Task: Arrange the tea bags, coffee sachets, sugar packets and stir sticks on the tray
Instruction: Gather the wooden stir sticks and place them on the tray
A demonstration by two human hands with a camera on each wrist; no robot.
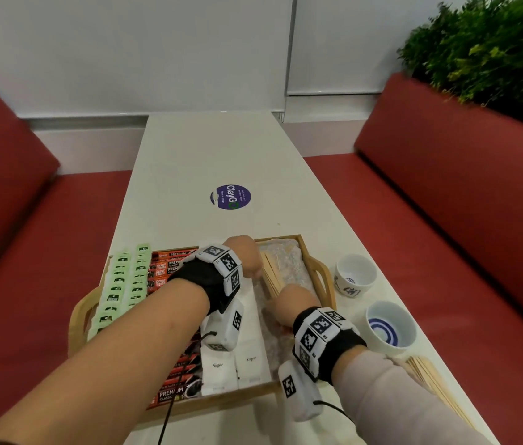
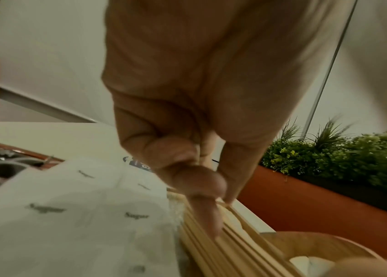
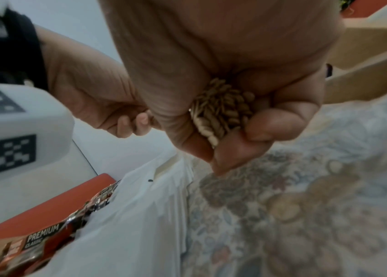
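Both forearms are reaching over the wooden tray [image 1: 313, 256], which is sitting on a long white table [image 1: 196, 155] between two red benches [image 1: 446, 194], with green plants [image 1: 491, 49] behind the bench on the right-hand side. Left of the left hand [image 1: 244, 255], two columns of green tea bags [image 1: 125, 284] are lying; I cannot count them exactly. Next are red coffee sachets [image 1: 170, 264], partly hidden under that forearm, too overlapped to count. Beneath the left wrist, two stacks of white sugar packets [image 1: 234, 364] are lying side by side. The left hand is pinching the far end of a bundle of wooden stir sticks [image 2: 223, 243], while the right hand [image 3: 223, 65] is clenching around the near end over the tray's floral liner [image 3: 294, 206]. More stir sticks [image 1: 427, 377] are lying under the right forearm. Two small cups [image 1: 354, 277] are standing right of the right hand. A round purple sticker [image 1: 230, 196] is sitting beyond both hands.
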